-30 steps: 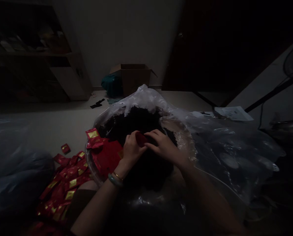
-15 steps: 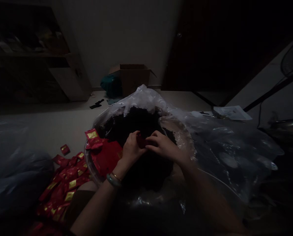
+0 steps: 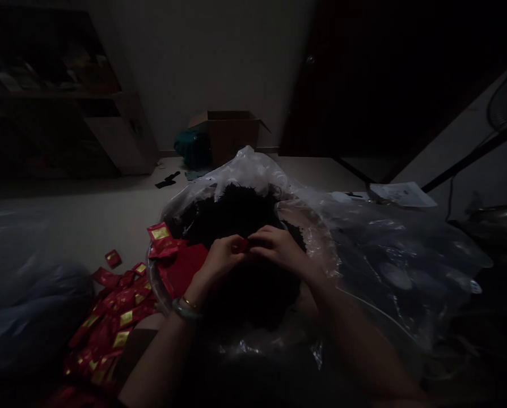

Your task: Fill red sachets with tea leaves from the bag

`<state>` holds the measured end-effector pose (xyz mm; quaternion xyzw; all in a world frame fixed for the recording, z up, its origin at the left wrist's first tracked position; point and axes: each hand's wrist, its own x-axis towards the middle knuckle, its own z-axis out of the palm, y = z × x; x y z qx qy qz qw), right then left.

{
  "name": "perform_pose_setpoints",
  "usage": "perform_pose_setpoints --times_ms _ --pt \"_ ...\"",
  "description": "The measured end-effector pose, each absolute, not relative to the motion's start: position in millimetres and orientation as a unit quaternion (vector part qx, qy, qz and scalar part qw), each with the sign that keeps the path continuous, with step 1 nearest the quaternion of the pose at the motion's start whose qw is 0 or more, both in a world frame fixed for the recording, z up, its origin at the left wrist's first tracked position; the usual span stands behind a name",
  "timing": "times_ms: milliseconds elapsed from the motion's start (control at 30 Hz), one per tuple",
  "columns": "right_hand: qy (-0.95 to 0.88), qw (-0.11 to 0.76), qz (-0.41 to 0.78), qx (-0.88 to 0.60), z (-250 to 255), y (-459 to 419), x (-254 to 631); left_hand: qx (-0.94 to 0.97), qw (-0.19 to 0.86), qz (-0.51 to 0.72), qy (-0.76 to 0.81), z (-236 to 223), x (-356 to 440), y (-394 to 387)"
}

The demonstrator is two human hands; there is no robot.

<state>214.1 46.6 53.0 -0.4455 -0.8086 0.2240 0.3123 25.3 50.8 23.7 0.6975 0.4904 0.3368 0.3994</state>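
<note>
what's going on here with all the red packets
A person's left hand and right hand hold a small red packet between them, over a heap of dark, loose shreds in a round container with clear plastic sheeting. Many red packets with gold labels lie piled at the person's left. It's too dark to tell whether the held one is sealed.
</note>
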Motion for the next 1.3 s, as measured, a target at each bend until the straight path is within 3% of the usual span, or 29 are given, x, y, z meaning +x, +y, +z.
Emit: perform_pose_setpoints --times_ms 200,400,833,1033,1133,1300 --pt "-0.739 0.371 0.204 -0.523 56.9 53.6 224.3 0.626 0.510 0.360 0.467 30.2 26.5 47.4" --pt "-0.732 0.346 0.267 -0.522 57.8 54.1 227.8 0.538 0.569 0.393 0.482 38.5 22.9 48.6" --pt "-0.609 0.385 0.477 -0.504 45.0 53.2 206.3 0.539 0.550 0.420 0.479 33.5 30.8 50.8" --pt "-0.679 0.454 0.323 -0.479 39.9 53.9 205.6 0.545 0.608 0.390 0.426 28.2 38.7 44.7" --pt "-0.763 0.414 0.195 -0.457 44.0 48.4 205.8 0.536 0.585 0.400 0.458 16.3 43.6 45.7" --pt "-0.821 0.338 0.009 -0.461 46.7 42.8 204.0 0.628 0.464 0.385 0.491 3.1 43.7 49.9"
